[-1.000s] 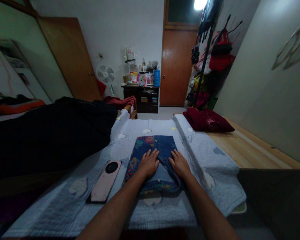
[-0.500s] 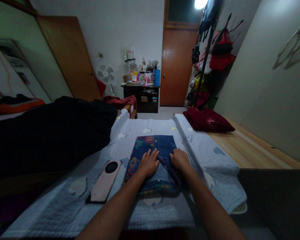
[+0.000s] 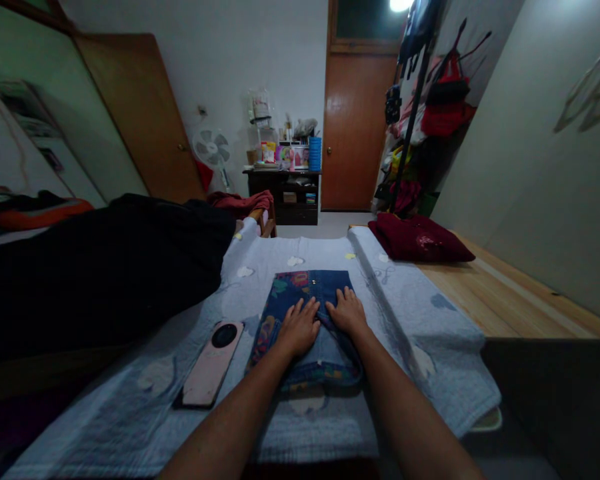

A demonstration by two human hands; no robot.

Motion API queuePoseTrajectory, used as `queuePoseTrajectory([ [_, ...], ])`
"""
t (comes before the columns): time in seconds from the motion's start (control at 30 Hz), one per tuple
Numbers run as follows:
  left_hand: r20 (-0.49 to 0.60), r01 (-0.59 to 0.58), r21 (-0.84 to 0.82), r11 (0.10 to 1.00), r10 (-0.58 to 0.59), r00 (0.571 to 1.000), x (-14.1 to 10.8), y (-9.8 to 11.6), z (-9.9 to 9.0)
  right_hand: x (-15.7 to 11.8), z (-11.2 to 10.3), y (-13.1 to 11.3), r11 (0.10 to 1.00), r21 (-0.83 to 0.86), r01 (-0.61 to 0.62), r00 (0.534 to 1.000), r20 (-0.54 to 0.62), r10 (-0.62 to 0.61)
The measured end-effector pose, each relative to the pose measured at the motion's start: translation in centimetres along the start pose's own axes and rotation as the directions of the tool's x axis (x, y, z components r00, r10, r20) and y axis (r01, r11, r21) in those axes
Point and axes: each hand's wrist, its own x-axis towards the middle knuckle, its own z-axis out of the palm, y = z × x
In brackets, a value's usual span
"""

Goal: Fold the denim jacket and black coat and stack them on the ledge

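Observation:
A folded blue denim garment (image 3: 293, 287) with a colourful floral pattern lies on the pale blue bedspread (image 3: 330, 427). My left hand (image 3: 300, 327) rests flat on its middle, fingers spread. Just to the right, my right hand (image 3: 347, 311) also lies on the denim with its fingers apart, pointing away from me. Between and below the hands the cloth shows a loose fold. A pink phone (image 3: 211, 367) with a round black camera lies left of the garment, touching neither hand.
A large black cloth (image 3: 105, 267) covers the left side. On the right, a folded dark red garment (image 3: 420, 239) sits on a wooden board (image 3: 500, 300). Further back stand a dark cabinet (image 3: 300, 215), a fan (image 3: 213, 148) and a closed door (image 3: 353, 127).
My right hand has moved left and slightly forward, from the garment's right edge onto its top, and its fingers have spread. My left hand has hardly moved.

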Motion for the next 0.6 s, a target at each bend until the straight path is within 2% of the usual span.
queuePoseTrajectory([
  [0.1,0.002,0.003,-0.003,1.0,-0.003,1.0,0.0,0.0,0.0,-0.3,-0.1,0.0,1.0,-0.001,0.0,1.0,-0.02,0.0],
  [0.3,-0.004,0.002,-0.005,1.0,-0.002,1.0,0.0,0.1,-0.2,-1.6,-0.1,0.7,0.995,-0.022,0.102,0.982,-0.159,-0.104],
  [0.6,-0.01,0.001,-0.013,1.0,-0.001,1.0,-0.1,0.0,0.0,-3.4,0.2,2.9,0.975,-0.067,0.214,0.962,-0.157,-0.222],
])
